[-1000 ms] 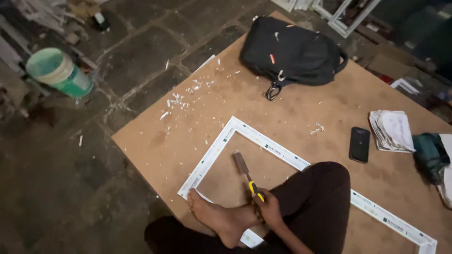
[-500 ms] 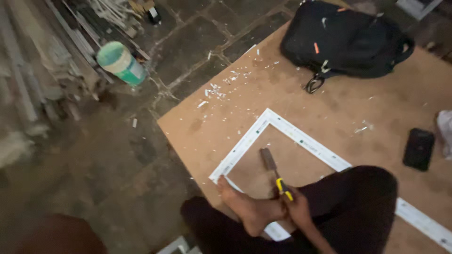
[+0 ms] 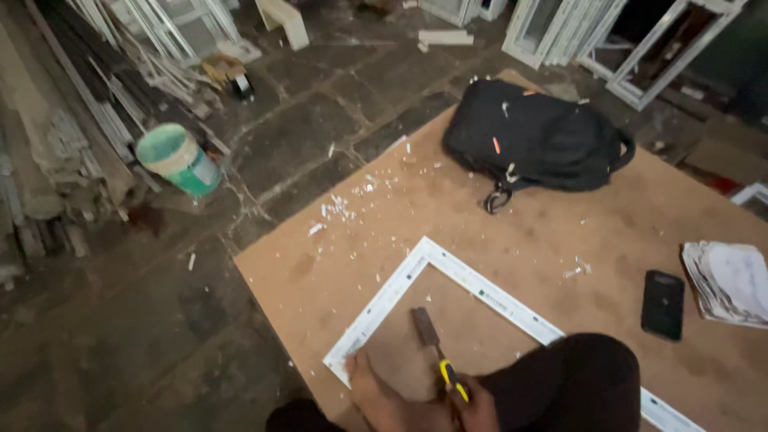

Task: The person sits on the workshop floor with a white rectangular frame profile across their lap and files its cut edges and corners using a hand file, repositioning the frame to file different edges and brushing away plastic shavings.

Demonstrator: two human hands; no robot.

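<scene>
A person sits on a brown board [image 3: 512, 232] laid over a stone floor [image 3: 160, 336], one bare foot [image 3: 384, 396] planted on the near-left side of a white frame [image 3: 448, 272] that lies flat on the board. At the bottom edge of the view, the right hand [image 3: 472, 412] is closed around the yellow-and-black handle of a chisel [image 3: 436, 348], whose dark blade points up and left and rests inside the frame's corner. The left hand is out of view. A dark trouser knee [image 3: 576, 384] covers the frame's right run. White chips [image 3: 352, 204] are scattered near the board's far-left edge. A black backpack [image 3: 532, 140] lies at the board's far corner, a buckle strap trailing toward the middle. Near the right edge sit a black phone [image 3: 662, 304] and, just beside it, a folded newspaper [image 3: 732, 284]. Off the board, a green bucket [image 3: 178, 160] stands on the floor to the left, next to stacked white profiles [image 3: 120, 72]. More white window frames [image 3: 632, 40] lean at the top right.
</scene>
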